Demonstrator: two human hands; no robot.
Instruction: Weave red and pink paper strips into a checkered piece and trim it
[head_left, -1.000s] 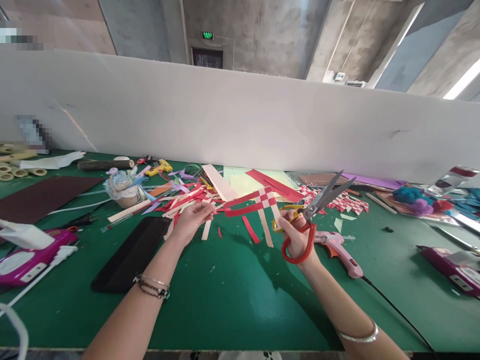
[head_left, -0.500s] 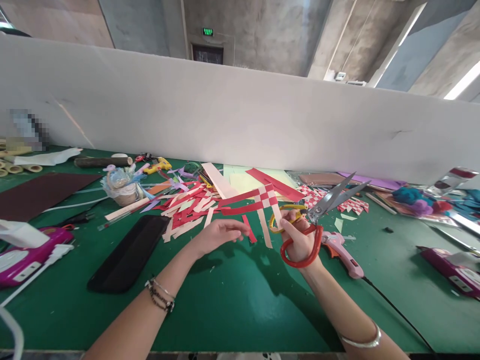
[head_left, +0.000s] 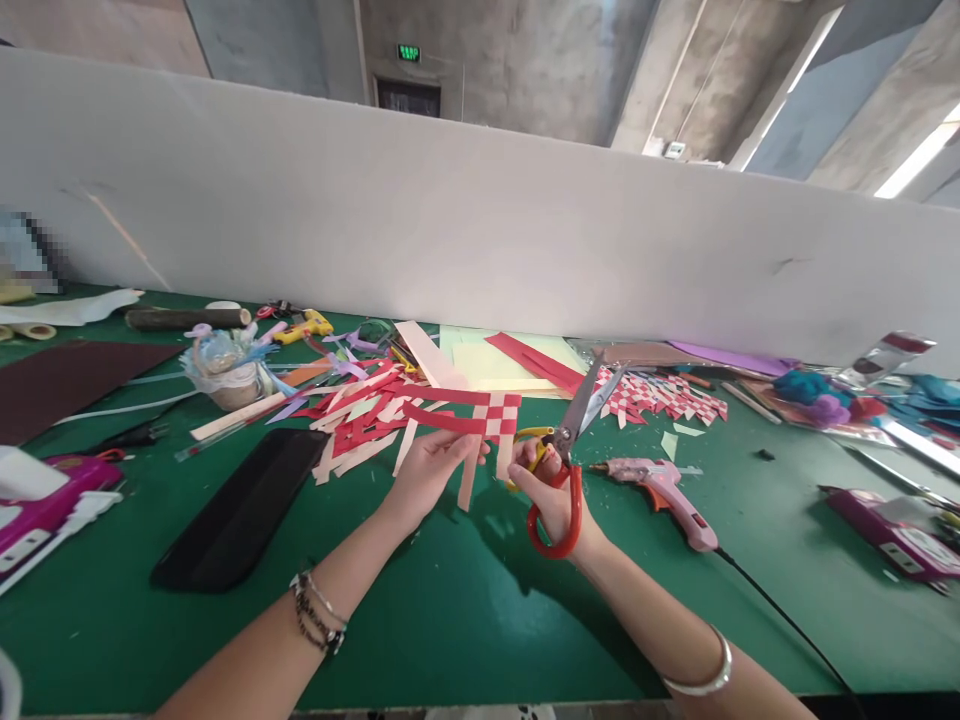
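Observation:
My left hand (head_left: 431, 472) pinches a small woven checked paper piece (head_left: 501, 413) of red and pale pink strips, with loose strip ends reaching left and downward. Scissors (head_left: 576, 420) with one red and one yellow handle loop sit in my right hand (head_left: 549, 492), its fingers curled round the handles. Their blades point up and to the right, slightly apart, just right of the weave. My right thumb and fingertips are close to the weave's lower right strip; whether they touch it I cannot tell.
Loose red and pink paper strips (head_left: 364, 410) lie in a pile left of the weave. Finished-looking checked pieces (head_left: 660, 395) lie behind a pink glue gun (head_left: 664, 490) on the right. A black case (head_left: 244, 510) rests at left. Purple power strips (head_left: 892, 535) stand toward both sides.
My left hand has moved from hovering with nothing in it to pinching the woven piece. My right hand, weave and scissors have shifted left, and the blades have come closer together.

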